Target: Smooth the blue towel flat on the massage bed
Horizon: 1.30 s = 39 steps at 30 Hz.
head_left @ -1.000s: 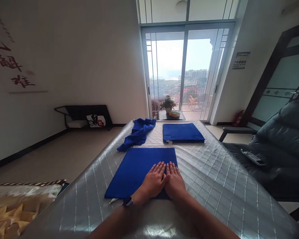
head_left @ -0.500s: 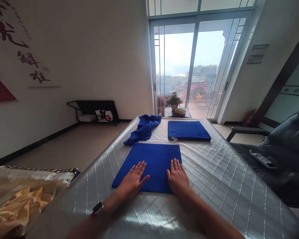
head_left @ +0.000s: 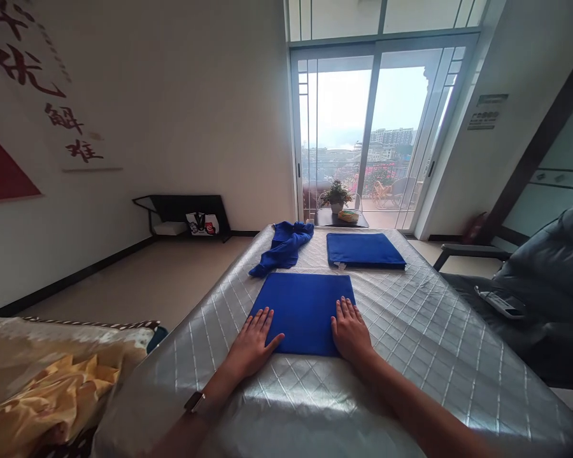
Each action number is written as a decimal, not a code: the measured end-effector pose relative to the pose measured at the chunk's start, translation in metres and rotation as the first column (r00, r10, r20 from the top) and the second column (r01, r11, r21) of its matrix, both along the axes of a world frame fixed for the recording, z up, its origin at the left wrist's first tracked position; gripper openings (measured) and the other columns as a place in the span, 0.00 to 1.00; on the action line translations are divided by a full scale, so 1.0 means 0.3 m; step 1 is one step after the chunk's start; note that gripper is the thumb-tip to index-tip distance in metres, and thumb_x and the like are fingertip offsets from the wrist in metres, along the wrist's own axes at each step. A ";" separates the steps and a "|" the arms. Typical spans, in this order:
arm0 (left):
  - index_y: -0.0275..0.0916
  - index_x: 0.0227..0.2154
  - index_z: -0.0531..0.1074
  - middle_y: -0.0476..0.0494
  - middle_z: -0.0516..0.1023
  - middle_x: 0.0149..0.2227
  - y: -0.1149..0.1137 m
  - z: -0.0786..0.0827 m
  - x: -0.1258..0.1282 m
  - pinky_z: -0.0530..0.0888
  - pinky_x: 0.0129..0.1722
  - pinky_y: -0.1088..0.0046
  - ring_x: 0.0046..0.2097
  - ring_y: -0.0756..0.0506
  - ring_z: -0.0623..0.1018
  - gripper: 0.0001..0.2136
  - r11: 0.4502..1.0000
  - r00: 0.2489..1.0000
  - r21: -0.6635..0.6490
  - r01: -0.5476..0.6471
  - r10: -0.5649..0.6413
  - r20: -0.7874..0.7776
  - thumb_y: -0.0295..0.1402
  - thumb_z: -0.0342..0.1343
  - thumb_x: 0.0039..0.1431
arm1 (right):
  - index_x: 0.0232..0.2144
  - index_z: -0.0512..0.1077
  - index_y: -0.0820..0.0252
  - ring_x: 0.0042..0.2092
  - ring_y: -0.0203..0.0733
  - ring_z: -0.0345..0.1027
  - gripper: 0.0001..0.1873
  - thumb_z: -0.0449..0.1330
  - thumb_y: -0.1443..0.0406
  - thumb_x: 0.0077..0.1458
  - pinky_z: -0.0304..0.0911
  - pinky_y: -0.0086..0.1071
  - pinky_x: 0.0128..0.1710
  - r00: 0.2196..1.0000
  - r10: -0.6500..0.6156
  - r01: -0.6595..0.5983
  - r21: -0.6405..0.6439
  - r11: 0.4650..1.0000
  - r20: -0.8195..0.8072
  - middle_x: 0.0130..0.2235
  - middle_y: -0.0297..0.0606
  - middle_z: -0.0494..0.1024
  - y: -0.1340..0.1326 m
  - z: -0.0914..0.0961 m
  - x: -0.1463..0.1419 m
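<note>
A blue cloth [head_left: 305, 312], folded into a flat square, lies before me on the silver quilted table cover [head_left: 410, 356]. My left hand [head_left: 252, 340] rests flat on its left edge, thumb spread away from the fingers. On the right edge lies my right hand [head_left: 351, 327], palm down with fingers stretched out. Neither hand grips anything. Beyond, to the left, is a crumpled blue cloth [head_left: 284, 247]. A neat folded blue stack [head_left: 367, 249] with a small white tag sits at the far right.
A dark armchair [head_left: 544, 286] with a remote-like white device [head_left: 500, 302] stands to the right. At the lower left lies yellow fabric [head_left: 52, 394]. Past the table's far end, a small stand [head_left: 341, 219] carries a potted plant [head_left: 337, 196] before the sliding glass doors.
My left hand has slid outward to the cloth's left edge. My right hand stays at the right edge. The camera view has shifted slightly, and the cloth's near left corner is now covered.
</note>
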<state>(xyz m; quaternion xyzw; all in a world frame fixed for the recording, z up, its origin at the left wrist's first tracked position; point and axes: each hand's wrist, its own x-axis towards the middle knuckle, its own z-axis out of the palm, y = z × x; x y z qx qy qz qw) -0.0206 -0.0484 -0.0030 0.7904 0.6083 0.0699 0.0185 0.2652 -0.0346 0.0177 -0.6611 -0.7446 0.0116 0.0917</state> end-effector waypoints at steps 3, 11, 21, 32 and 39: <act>0.32 0.70 0.50 0.36 0.47 0.72 -0.002 0.001 0.003 0.49 0.70 0.54 0.72 0.38 0.49 0.41 1.000 1.000 0.016 0.006 -0.006 -0.008 0.60 0.33 0.66 | 0.69 0.49 0.75 0.72 0.46 0.32 0.32 0.38 0.62 0.69 0.32 0.42 0.70 0.999 0.030 -0.029 -0.028 0.999 0.013 0.72 0.49 0.43 -0.046 0.020 0.008; 0.30 0.69 0.49 0.35 0.46 0.71 0.000 0.010 0.002 0.49 0.70 0.54 0.72 0.38 0.49 0.40 1.000 0.998 -0.003 -0.015 0.014 -0.058 0.58 0.35 0.67 | 0.70 0.45 0.72 0.72 0.44 0.30 0.37 0.34 0.51 0.70 0.32 0.40 0.71 0.985 0.123 -0.140 -0.153 0.978 -0.117 0.72 0.45 0.39 -0.208 0.001 0.038; 0.38 0.70 0.49 0.42 0.49 0.72 -0.068 0.037 0.461 0.51 0.71 0.60 0.72 0.44 0.51 0.32 0.885 0.881 0.103 0.454 -0.463 0.093 0.52 0.31 0.71 | 0.70 0.46 0.72 0.72 0.47 0.33 0.34 0.40 0.58 0.68 0.36 0.43 0.71 0.987 0.139 -0.148 -0.126 0.981 -0.075 0.71 0.46 0.41 -0.215 -0.004 0.038; 0.40 0.70 0.46 0.43 0.46 0.72 -0.042 -0.015 0.281 0.50 0.70 0.53 0.72 0.40 0.47 0.33 0.954 0.953 -0.031 0.298 -0.296 0.067 0.54 0.32 0.70 | 0.70 0.45 0.72 0.72 0.45 0.31 0.36 0.36 0.53 0.69 0.33 0.42 0.71 0.982 0.113 -0.139 -0.168 0.976 -0.153 0.72 0.46 0.41 -0.218 0.018 0.033; 0.36 0.70 0.44 0.41 0.42 0.72 -0.047 -0.012 -0.056 0.48 0.70 0.52 0.72 0.39 0.45 0.37 0.992 0.999 -0.123 0.026 -0.022 0.039 0.58 0.34 0.68 | 0.70 0.44 0.72 0.72 0.44 0.29 0.37 0.35 0.51 0.69 0.30 0.41 0.71 0.972 0.097 -0.139 -0.191 0.972 -0.215 0.72 0.42 0.38 -0.218 0.013 0.038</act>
